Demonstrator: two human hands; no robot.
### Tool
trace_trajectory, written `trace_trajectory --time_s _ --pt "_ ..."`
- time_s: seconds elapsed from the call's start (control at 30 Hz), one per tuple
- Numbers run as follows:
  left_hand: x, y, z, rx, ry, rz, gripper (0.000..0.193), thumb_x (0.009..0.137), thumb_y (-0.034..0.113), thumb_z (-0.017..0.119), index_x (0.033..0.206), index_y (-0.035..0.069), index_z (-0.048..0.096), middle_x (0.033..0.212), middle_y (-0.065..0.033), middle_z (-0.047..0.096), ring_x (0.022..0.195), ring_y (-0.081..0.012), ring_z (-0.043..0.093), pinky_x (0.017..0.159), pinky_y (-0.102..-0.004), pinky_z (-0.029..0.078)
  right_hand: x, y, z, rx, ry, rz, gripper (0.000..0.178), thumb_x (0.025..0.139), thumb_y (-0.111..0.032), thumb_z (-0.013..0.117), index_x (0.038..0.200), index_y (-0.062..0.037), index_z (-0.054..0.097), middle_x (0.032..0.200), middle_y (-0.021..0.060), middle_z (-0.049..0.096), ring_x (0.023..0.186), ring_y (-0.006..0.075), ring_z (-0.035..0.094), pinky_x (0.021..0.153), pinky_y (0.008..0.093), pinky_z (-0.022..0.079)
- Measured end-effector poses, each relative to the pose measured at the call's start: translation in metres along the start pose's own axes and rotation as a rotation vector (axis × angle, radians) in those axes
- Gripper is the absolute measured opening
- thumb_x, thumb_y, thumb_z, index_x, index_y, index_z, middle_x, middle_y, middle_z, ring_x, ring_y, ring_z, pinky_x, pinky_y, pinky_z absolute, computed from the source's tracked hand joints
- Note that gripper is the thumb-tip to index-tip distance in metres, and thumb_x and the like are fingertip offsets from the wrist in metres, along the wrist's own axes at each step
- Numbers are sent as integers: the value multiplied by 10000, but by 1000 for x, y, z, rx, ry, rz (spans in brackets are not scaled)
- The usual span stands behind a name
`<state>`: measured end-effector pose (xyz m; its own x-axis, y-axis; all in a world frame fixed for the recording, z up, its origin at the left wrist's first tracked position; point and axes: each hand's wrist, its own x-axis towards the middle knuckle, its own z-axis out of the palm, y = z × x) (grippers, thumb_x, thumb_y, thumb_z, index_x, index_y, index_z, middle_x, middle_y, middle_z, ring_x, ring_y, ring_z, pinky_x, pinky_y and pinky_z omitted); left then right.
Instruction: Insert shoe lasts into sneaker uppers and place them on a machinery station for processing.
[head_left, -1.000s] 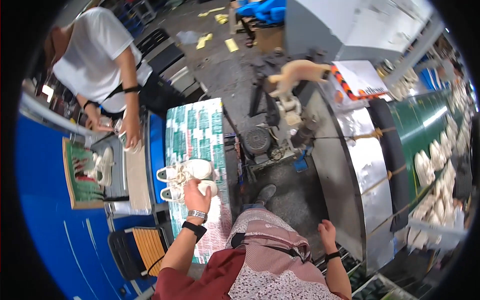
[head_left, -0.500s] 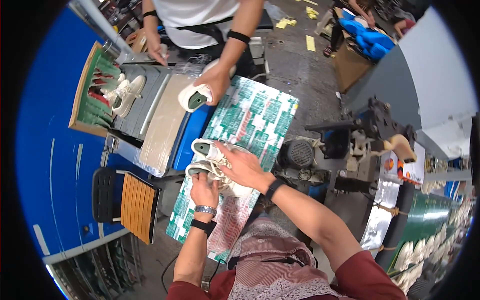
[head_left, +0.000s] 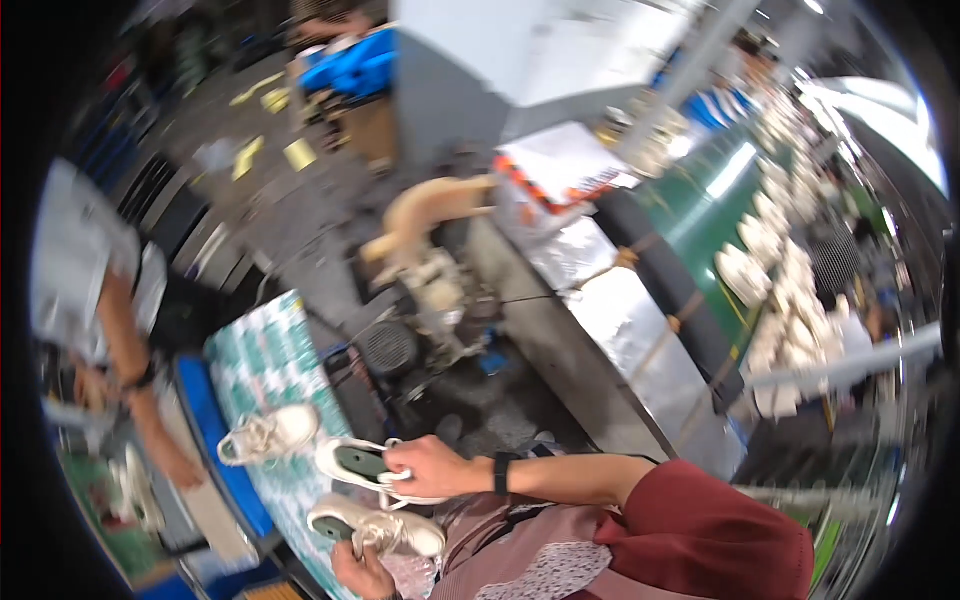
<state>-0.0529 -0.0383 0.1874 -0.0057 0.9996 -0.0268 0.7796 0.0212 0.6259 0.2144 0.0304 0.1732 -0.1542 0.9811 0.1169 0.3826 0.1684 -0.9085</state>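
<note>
My right hand [head_left: 430,468] has its fingers closed on the collar and laces of a cream lace-up shoe [head_left: 332,456] with a dark green insole, held over the edge of a board. My left hand [head_left: 362,572], lower in the picture, pinches the tongue or laces of a second cream shoe [head_left: 415,535]; its toe points right, toward my apron. A third cream shoe [head_left: 285,428] lies farther off on the board [head_left: 265,350], which has a green-and-white patterned covering. Motion blurs parts of the scene.
At the left, a co-worker's hand [head_left: 182,470] rests by a tan surface beside a blue edge [head_left: 215,430]. Ahead stands a machine with a round motor [head_left: 390,347]. A silver-wrapped surface [head_left: 630,325] and a green conveyor [head_left: 690,200] bearing many cream shoes [head_left: 765,235] lie right.
My view has swung to the right, bringing the conveyor closer into sight. The two shoes in my hands have moved apart and toward me; a third shoe now shows uncovered on the board.
</note>
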Motion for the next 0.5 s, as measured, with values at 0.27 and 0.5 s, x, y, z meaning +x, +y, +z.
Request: trace_trajectory --time_s 0.27,0.5 --pt "0 120 52 332 -185 517 277 856 112 717 1109 10 669 964 -180 684 886 -353 642 835 -423 511 -250 54 -214 -254 766 439 220 736 -217 748 749 -65 590 673 160 609 603 295 640 586 389 503" --pt "-18 285 106 -165 -308 618 141 788 0 697 827 -3 562 750 -139 508 706 -285 518 633 -381 404 -365 127 -319 -359 1087 715 299 838 -103 706 1093 -37 563 682 121 634 585 183 610 552 347 474"
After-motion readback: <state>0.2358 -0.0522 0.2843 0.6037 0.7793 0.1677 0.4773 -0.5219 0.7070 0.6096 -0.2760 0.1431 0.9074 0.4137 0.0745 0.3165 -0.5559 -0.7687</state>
